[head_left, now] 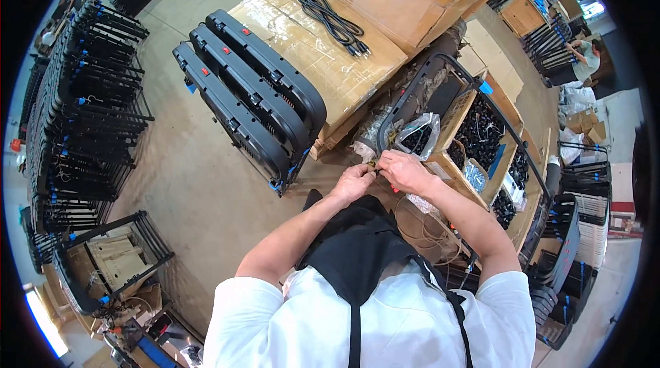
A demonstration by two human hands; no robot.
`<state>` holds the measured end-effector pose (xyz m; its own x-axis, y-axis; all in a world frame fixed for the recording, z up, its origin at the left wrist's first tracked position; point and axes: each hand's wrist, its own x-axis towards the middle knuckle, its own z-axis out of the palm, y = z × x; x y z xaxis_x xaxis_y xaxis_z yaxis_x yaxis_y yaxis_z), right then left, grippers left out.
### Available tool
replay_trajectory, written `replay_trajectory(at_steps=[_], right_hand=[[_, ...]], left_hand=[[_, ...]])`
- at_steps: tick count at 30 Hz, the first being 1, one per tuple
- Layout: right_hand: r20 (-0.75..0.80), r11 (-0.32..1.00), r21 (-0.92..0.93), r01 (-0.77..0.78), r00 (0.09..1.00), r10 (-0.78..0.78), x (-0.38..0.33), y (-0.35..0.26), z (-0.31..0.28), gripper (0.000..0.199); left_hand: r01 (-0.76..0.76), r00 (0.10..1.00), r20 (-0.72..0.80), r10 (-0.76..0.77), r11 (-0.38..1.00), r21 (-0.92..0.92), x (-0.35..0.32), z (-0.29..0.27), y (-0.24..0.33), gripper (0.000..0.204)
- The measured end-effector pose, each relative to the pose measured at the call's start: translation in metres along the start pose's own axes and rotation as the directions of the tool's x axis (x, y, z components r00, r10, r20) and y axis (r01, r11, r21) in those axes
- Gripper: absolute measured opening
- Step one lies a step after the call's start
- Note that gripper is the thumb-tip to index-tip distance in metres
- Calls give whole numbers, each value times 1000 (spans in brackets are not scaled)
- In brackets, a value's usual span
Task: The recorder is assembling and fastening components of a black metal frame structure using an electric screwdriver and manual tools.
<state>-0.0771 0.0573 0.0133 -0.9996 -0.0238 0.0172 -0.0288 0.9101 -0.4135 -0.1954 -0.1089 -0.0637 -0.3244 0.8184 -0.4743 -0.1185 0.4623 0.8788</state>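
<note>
My left hand (353,183) and my right hand (405,171) meet in front of my dark apron, fingers pinched together. Between their fingertips is a small piece, dark with a yellowish part, too small to name. Just beyond my right hand stands a black tubular frame (412,96) with a bent corner, leaning by a wooden parts box (450,136). A clear plastic bag (425,129) of dark parts lies beside that hand. Black small parts (482,133) fill the box's compartments.
Three black machine frames with red switches (256,96) stand ahead to the left, beside a taped cardboard box (289,24). A coiled black power cable (330,19) rests on it. Stacked black frames (89,114) line the far left. Another person (584,59) is at the far right.
</note>
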Motion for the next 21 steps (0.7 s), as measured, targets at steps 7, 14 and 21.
replay_trajectory(at_steps=[7,14,21], right_hand=[[109,991,-28,-132,985,135,1,-8,0,13],[-131,865,215,-453,864,486,-19,-76,7,24],[137,324,64,-944,330,934,-88,2,133,64]], left_hand=[[40,999,33,-36,989,-141,1,4,7,24],[52,999,18,-52,999,-10,11,-3,-9,24],[152,969,213,-125,982,-114,19,3,-8,26]])
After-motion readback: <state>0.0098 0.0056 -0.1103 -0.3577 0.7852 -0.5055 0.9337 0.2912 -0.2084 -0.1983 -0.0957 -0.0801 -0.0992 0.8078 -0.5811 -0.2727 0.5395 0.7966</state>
